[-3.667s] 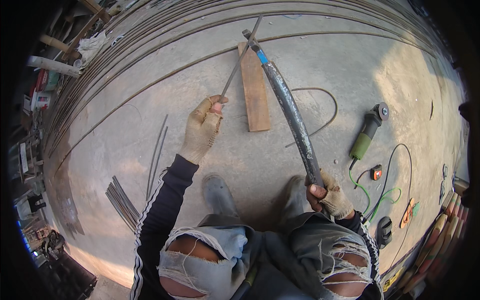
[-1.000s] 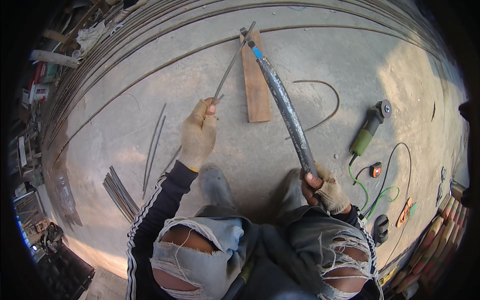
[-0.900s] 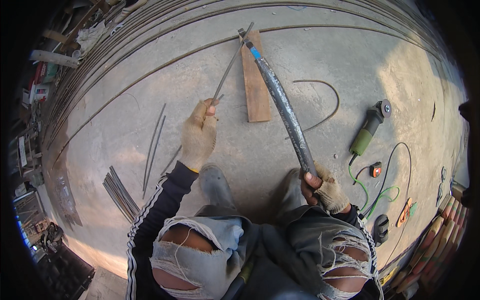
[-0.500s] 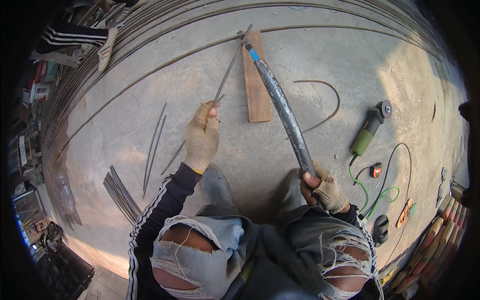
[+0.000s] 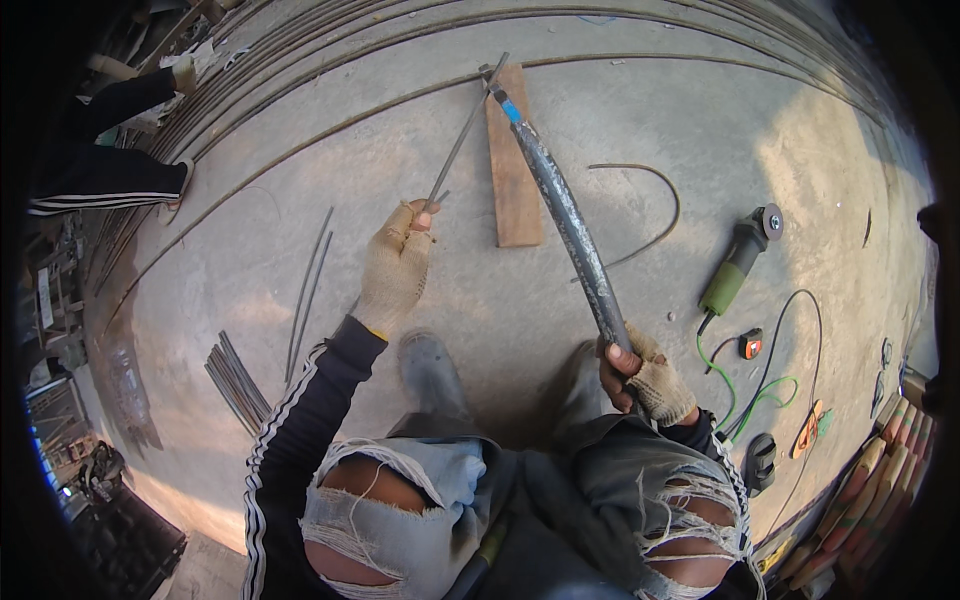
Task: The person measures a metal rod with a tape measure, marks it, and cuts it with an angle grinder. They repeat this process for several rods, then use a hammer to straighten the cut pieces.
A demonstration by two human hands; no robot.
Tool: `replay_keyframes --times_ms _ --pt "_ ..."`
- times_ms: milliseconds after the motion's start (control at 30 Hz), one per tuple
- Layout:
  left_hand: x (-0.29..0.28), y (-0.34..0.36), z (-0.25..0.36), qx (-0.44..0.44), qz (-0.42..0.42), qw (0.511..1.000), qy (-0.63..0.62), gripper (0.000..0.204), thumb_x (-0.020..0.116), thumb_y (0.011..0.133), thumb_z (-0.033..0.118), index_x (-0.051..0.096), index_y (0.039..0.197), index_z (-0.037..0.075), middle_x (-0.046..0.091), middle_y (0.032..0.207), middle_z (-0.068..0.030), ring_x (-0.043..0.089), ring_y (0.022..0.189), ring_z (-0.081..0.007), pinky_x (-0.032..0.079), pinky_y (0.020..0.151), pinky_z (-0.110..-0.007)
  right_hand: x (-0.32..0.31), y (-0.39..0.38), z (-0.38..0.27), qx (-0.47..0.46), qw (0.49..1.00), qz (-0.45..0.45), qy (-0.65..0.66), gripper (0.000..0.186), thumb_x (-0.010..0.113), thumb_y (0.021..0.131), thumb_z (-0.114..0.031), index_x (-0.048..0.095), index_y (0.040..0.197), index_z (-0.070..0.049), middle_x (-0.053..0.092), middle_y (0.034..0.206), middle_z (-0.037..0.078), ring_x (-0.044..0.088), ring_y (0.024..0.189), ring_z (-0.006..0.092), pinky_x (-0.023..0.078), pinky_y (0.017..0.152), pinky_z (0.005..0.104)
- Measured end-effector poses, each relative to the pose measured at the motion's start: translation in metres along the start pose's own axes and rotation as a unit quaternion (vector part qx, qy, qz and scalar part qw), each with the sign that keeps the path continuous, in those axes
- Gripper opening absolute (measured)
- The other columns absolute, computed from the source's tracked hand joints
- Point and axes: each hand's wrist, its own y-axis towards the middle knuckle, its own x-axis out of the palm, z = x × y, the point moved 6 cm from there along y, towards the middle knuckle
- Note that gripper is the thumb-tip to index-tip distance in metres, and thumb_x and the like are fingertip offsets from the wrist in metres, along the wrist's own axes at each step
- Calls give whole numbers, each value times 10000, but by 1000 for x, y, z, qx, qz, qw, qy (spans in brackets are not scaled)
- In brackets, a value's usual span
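Observation:
My left hand (image 5: 396,262), in a beige fingerless knit glove, is closed around a thin steel rod (image 5: 460,148). That rod slants up and right to the far end of a brown wooden plank (image 5: 514,190); a second short rod end pokes out beside my fingers. My right hand (image 5: 645,376), gloved the same way, grips the near end of a long dark pipe lever (image 5: 567,220) with worn paint and a blue band. The lever's far tip meets the rod over the plank's end; exactly how it catches the rod is too small to tell.
Cut rods (image 5: 238,385) lie in a bundle at left. A bent rod (image 5: 676,205) lies right of the lever. Farther right are an angle grinder (image 5: 735,262), an orange tape measure (image 5: 751,343) and cables. Long bars (image 5: 350,118) cross the back; a co-worker's leg (image 5: 120,188) is far left.
My left hand and forearm have shifted slightly left with the rod. The lever and right hand look nearly still. The co-worker's leg has moved nearer, and an arm now shows above it.

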Motion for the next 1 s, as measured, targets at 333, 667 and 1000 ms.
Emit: replay_keyframes --times_ms 333,667,1000 --pt "-60 23 -18 43 95 988 116 356 586 1108 300 698 1275 6 643 771 -117 631 685 -220 515 670 -380 -23 6 -3 -28 985 104 -138 462 747 1022 -474 564 1090 -55 532 666 -2 496 460 103 370 446 264" --pt "-111 39 -25 21 180 972 147 211 569 1069 134 698 1167 -1 743 925 -188 740 790 -306 558 733 -402 -15 22 10 -13 988 112 -101 370 735 1037 -427 558 1016 -103 545 608 10 509 432 123 361 421 273" --pt "-115 43 -41 -6 192 976 100 249 613 1070 165 711 1230 2 690 903 -108 665 782 -192 528 734 -341 -8 19 3 -3 989 103 -103 401 754 1025 -429 556 1052 -83 549 686 12 511 465 113 375 444 268"
